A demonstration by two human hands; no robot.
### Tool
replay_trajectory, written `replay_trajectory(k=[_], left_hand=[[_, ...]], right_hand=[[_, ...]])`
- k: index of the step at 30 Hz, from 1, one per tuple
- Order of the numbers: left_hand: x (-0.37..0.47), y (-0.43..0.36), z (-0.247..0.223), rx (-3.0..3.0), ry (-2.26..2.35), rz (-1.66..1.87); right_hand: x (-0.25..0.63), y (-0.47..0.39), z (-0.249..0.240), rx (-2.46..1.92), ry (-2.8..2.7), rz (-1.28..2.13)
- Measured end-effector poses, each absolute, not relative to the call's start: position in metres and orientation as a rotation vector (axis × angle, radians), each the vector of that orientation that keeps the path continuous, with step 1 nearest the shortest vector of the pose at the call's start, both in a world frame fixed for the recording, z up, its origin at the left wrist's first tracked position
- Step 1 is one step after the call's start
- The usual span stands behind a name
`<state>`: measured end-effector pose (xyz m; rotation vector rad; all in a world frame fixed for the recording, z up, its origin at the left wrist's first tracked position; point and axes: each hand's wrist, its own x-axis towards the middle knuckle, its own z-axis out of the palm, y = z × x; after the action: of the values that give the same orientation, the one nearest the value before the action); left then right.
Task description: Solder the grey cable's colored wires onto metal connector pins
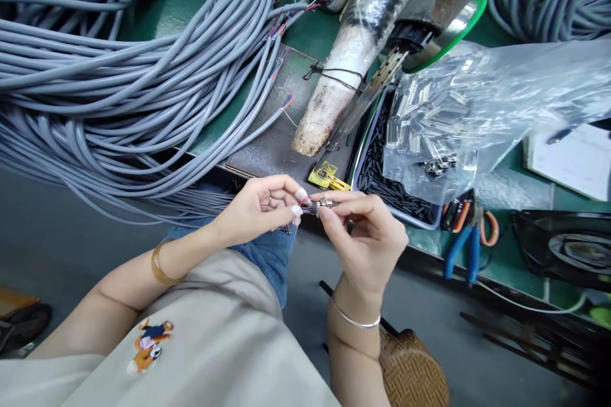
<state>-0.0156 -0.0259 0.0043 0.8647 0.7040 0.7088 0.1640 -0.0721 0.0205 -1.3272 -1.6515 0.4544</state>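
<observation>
My left hand [270,206] pinches thin coloured wires [309,208] between thumb and forefinger, with white coverings on those fingertips. Facing it, my right hand [365,226] grips a small metal connector [324,203] where the wires end. The two hands almost meet over the bench's front edge. Just beyond them lies a yellow piece [329,177] with metal parts. Many grey cables [157,89] with stripped, coloured wire ends spread over the bench to the left.
A tray [432,222] of small black tubes [382,165] stands right of centre, under a clear bag [424,121] of metal parts. Blue-handled pliers [465,248] lie beside it. A wrapped tube [334,82] and a green-rimmed reel [468,32] stand behind. A woven stool [410,369] is below.
</observation>
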Motion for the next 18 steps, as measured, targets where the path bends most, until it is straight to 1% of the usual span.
replay_trajectory(k=[3, 5, 7, 10, 11, 13, 16, 17, 18], left_hand=[[-0.02, -0.019, 0.003, 0.673, 0.621, 0.719], [-0.024, -0.014, 0.004, 0.597, 0.568, 0.703], [-0.026, -0.012, 0.005, 0.562, 0.549, 0.691], [-0.028, -0.014, 0.006, 0.562, 0.537, 0.657], [-0.028, -0.015, 0.006, 0.566, 0.533, 0.641], [-0.027, -0.017, 0.004, 0.565, 0.536, 0.615], [-0.024, -0.018, 0.0, 0.562, 0.581, 0.64], [-0.022, -0.019, -0.002, 0.576, 0.607, 0.667], [-0.021, -0.019, -0.003, 0.598, 0.636, 0.7]], right_hand=[[0.161, -0.078, 0.009, -1.182, -1.838, 0.011], [0.161, -0.08, -0.001, -1.069, -1.924, -0.164], [0.163, -0.079, -0.009, -1.058, -1.934, -0.131], [0.167, -0.075, -0.014, -1.164, -1.829, 0.084], [0.169, -0.074, -0.013, -1.2, -1.758, 0.104], [0.175, -0.073, -0.006, -1.192, -1.584, -0.015], [0.186, -0.083, 0.012, -0.958, -1.339, -0.387], [0.189, -0.089, 0.017, -0.961, -1.286, -0.42], [0.192, -0.096, 0.022, -1.128, -1.412, -0.252]])
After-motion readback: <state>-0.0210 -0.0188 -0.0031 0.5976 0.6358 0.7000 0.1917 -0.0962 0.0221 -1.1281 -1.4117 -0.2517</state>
